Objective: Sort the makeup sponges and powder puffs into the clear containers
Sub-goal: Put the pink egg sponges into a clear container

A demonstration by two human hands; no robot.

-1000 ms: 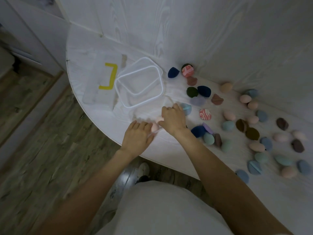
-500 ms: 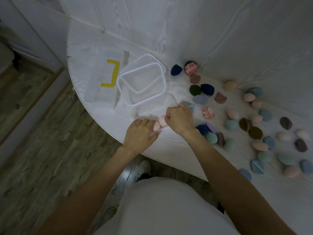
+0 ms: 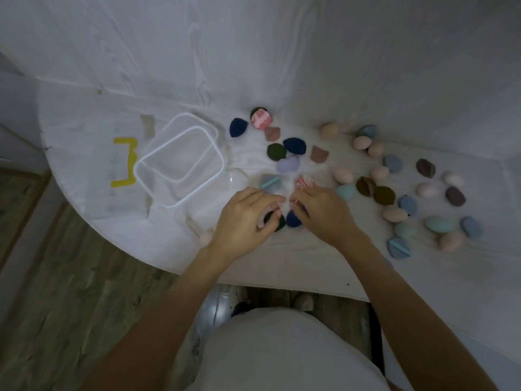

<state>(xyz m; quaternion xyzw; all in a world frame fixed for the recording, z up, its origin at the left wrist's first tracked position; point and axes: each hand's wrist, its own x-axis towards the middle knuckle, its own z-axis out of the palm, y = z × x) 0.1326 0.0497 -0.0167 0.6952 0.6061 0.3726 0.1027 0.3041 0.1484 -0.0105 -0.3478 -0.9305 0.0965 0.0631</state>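
The person wears a plain white top (image 3: pixel 282 354); both forearms are bare, with no sleeves, rings or wristbands visible on either.

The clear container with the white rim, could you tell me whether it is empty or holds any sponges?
Empty: through the clear container only white cloth shows, no sponge or puff.

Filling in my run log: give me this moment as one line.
left hand: on dark green puff | right hand: over navy puff | clear container: nothing inside | most sponges unsorted
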